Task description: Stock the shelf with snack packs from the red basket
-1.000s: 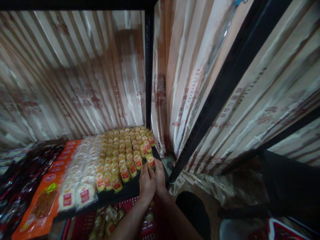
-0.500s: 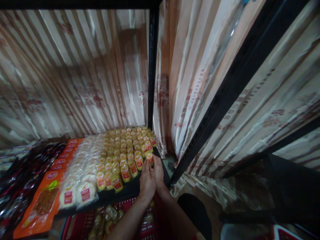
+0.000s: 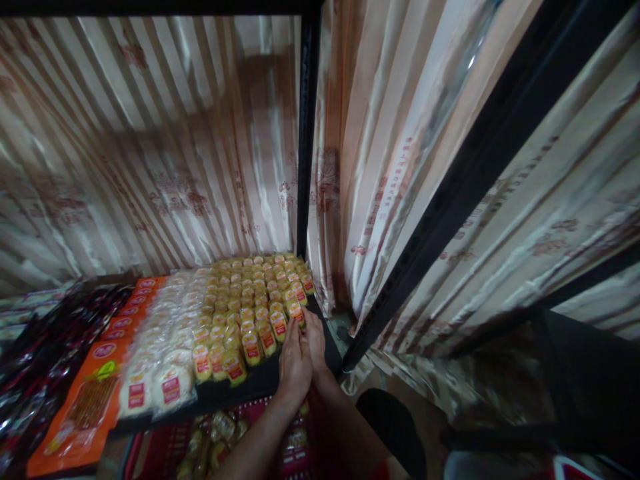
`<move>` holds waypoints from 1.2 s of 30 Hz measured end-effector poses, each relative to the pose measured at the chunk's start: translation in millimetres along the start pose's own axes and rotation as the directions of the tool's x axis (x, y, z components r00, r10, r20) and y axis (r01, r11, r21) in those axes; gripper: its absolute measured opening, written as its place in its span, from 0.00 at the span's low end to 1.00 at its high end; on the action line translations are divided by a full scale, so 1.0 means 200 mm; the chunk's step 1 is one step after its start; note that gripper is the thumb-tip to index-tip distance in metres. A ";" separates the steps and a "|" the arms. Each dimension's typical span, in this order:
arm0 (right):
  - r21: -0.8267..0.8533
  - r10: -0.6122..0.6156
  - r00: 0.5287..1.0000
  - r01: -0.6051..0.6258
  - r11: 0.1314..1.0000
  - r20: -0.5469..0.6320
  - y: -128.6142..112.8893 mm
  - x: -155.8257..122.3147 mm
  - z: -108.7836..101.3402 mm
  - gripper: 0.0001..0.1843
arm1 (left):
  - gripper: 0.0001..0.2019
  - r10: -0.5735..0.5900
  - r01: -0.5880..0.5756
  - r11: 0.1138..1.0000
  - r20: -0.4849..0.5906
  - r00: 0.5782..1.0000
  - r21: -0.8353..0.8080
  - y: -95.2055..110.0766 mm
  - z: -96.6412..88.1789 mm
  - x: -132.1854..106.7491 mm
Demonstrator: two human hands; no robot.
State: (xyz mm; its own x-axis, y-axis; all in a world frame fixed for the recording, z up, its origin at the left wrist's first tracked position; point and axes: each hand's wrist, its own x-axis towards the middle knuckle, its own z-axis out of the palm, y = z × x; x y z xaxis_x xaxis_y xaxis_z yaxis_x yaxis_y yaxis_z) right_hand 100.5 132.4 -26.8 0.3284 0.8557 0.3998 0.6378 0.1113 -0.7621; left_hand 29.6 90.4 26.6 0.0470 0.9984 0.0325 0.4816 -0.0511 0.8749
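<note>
- Head view. Two bare hands meet over the right part of a black shelf [image 3: 250, 385], forearms reaching in from below its front edge.
- Left hand [image 3: 294, 360] and right hand [image 3: 315, 339] lie side by side, together along their inner edges, fingers stretched forward.
- Their fingertips are at one small yellow pack [image 3: 297, 311] with a red label; right-hand fingers on its right side, left-hand fingers at its lower front. From where I stand I cannot tell whether they clamp it or only press.
- That pack stands upright near the shelf's right edge, at the near end of its row, label outward.
- Beside it, rows of like yellow packs [image 3: 250, 293] run back to the shelf's rear right corner, close together, the nearest with labels facing out.
- Next, towards the left: clear-wrapped white rounds [image 3: 173, 385] in two columns, the nearest at the front edge.
- Then a column of orange bags [image 3: 80, 400], the nearest hanging past the front edge; then dark shiny packets [image 3: 45, 373], blurred.
- Under the front edge, a red basket [image 3: 155, 453] holds loose gold-wrapped pieces [image 3: 200, 440], partly hidden by the left forearm.
- A black post [image 3: 307, 133] rises at the rear right corner; a thicker one [image 3: 450, 200] slants up from near the front right corner.
- Pale pleated curtain [image 3: 175, 133] behind, printed in red.
</note>
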 end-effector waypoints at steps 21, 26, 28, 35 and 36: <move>0.025 0.021 1.000 -0.021 0.999 0.017 -0.01 -0.05 -0.03 0.30 | 0.25 -0.042 0.042 0.999 0.033 0.999 0.021 0.07 -0.07 -0.05; 0.004 0.063 0.998 -0.063 0.998 0.018 0.00 -0.06 -0.05 0.30 | 0.25 -0.045 0.044 0.999 0.038 0.998 0.029 0.06 -0.08 -0.08; 0.010 0.061 0.998 -0.062 0.998 0.009 0.00 -0.07 -0.06 0.30 | 0.25 -0.035 0.034 0.999 0.034 0.999 0.031 0.06 -0.08 -0.09; 0.042 0.072 0.996 -0.070 0.997 -0.051 -0.04 -0.14 -0.10 0.26 | 0.24 0.008 -0.008 0.999 0.005 1.000 0.037 -0.01 -0.07 -0.16; 0.048 0.077 0.996 -0.074 0.996 -0.056 -0.05 -0.16 -0.11 0.26 | 0.23 0.020 -0.020 0.999 -0.003 1.000 0.029 -0.02 -0.06 -0.17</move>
State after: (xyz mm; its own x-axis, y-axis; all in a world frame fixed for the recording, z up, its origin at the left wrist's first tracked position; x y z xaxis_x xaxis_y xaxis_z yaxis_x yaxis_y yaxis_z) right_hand 99.8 92.3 -21.4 0.4146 0.8323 0.3679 0.5773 0.0719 -0.8133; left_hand 14.9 56.8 28.0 0.0536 0.9972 0.0516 0.5057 -0.0717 0.8597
